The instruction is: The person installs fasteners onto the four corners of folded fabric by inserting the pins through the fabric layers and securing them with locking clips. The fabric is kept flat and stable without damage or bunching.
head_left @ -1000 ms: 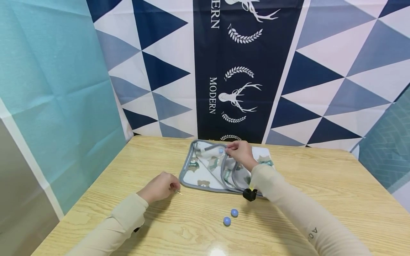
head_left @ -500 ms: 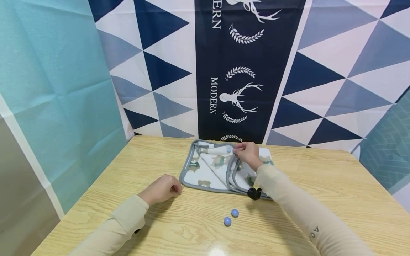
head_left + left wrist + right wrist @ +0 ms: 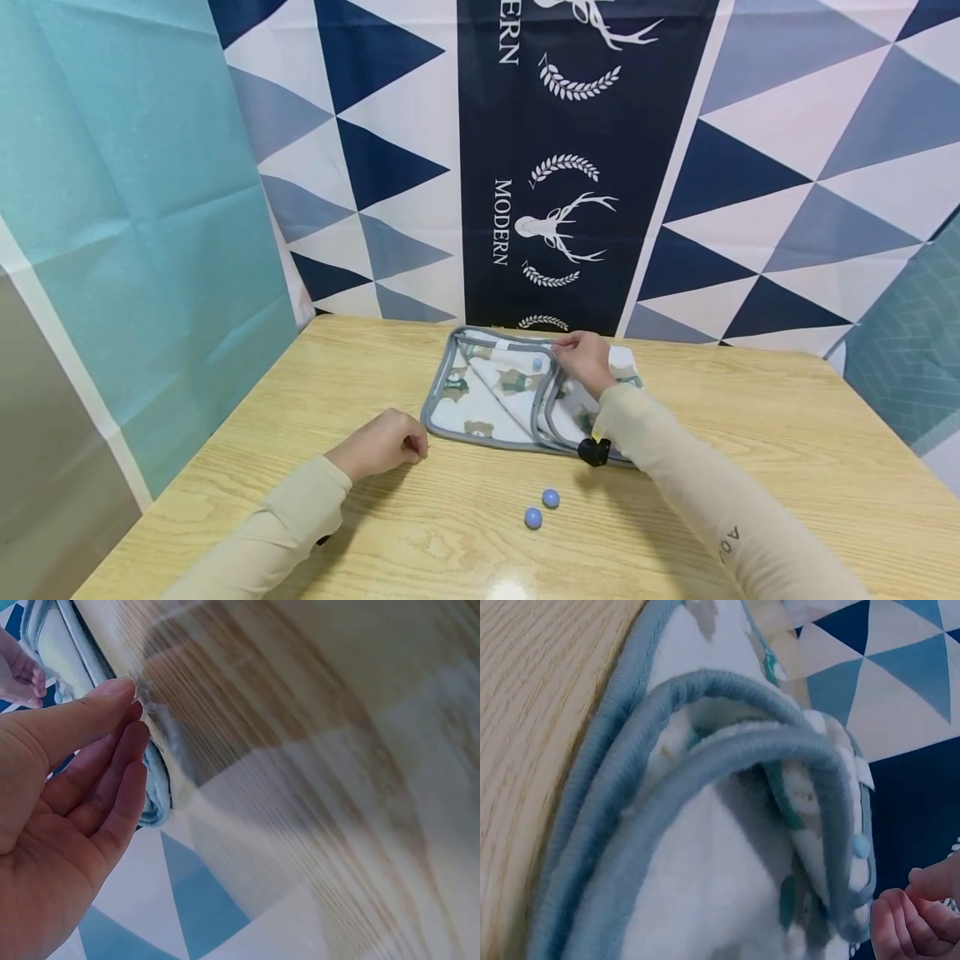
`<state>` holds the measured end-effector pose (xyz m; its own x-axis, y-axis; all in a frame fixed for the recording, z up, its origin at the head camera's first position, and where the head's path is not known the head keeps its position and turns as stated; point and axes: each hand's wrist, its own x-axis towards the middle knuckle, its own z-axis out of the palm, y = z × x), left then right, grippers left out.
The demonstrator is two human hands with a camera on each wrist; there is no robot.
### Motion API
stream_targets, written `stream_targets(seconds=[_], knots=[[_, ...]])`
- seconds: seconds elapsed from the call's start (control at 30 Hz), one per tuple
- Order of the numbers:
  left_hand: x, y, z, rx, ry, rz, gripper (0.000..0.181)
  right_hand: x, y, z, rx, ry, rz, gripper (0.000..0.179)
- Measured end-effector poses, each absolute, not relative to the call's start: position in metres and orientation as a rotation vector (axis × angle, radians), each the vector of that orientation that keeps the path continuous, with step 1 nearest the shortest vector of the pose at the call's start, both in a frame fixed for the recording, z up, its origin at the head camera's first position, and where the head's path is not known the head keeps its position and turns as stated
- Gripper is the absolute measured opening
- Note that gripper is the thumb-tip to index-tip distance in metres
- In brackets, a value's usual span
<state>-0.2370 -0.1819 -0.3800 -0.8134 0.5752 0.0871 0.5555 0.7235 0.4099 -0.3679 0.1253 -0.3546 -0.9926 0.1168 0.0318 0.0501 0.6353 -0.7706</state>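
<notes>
My left hand (image 3: pixel 381 443) hovers over the wooden table beside the near left corner of a folded cloth. In the left wrist view, its thumb and fingertips pinch a tiny translucent thing (image 3: pixel 142 688), too blurred to name. White with brown bears and grey-blue trim, the cloth (image 3: pixel 480 404) lies folded, its upper flap curving on the right. At the flap's far corner is my right hand (image 3: pixel 585 358); its fingers are loosely curled beside the trim, with no cloth visible between them. A small blue round thing (image 3: pixel 861 846) sits on the cloth close to these fingers; whether it is fastened cannot be told.
Two small blue balls, one farther (image 3: pixel 551 498) and one nearer (image 3: pixel 533 518), lie on the wooden table (image 3: pixel 420 542) in front of the cloth. Behind the table hangs a patterned curtain (image 3: pixel 555 208). A turquoise curtain (image 3: pixel 150 167) hangs along the left side.
The right hand has drawn the flap's corner rightward, and the flap now lies flatter, slightly apart from the fingers. The left hand has barely shifted; the pale stick at its fingertips is harder to see.
</notes>
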Motion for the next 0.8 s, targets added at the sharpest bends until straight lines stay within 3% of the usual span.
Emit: stream_targets(seconds=[0.57, 0.8], knots=[[-0.234, -0.173, -0.365, 0.961, 2.840, 0.738, 0.009, -0.336, 0.063, -0.351, 0.469, -2.898, 1.095, 0.009], [-0.237, -0.170, -0.352, 0.970, 2.845, 0.753, 0.006, -0.311, 0.035, -0.361, 0.960, -2.913, 0.968, 0.018]])
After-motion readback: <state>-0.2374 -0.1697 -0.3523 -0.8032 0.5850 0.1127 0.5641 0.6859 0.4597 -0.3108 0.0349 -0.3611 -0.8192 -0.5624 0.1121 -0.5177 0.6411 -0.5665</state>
